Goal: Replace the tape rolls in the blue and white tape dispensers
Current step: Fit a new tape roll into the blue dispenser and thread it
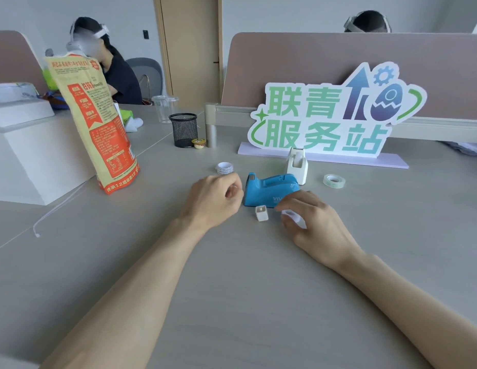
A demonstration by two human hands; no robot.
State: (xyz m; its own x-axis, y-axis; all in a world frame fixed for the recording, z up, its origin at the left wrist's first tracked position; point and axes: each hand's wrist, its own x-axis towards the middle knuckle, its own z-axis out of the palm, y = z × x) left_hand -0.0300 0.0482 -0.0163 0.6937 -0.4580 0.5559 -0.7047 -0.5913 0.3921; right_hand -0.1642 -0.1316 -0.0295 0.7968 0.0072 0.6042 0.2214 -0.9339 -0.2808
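The blue tape dispenser point(269, 191) lies on the grey table with the white dispenser point(297, 166) standing just behind it. A small white core piece point(261, 213) sits in front of the blue one. My left hand point(214, 198) is loosely curled beside the blue dispenser's left end, with nothing seen in it. My right hand point(312, 222) pinches a small, blurred clear tape roll point(290, 215) in front of the blue dispenser. A white-cored tape roll point(224, 167) lies behind my left hand. Another clear tape roll point(334, 180) lies right of the white dispenser.
A tall orange-and-tan bag point(98, 123) stands at the left next to a white box point(24, 155). A black mesh cup point(183, 130), a small pudding cup point(198, 143) and a plastic cup point(164, 107) stand behind. A large green sign point(325, 121) backs the dispensers. Two people sit beyond.
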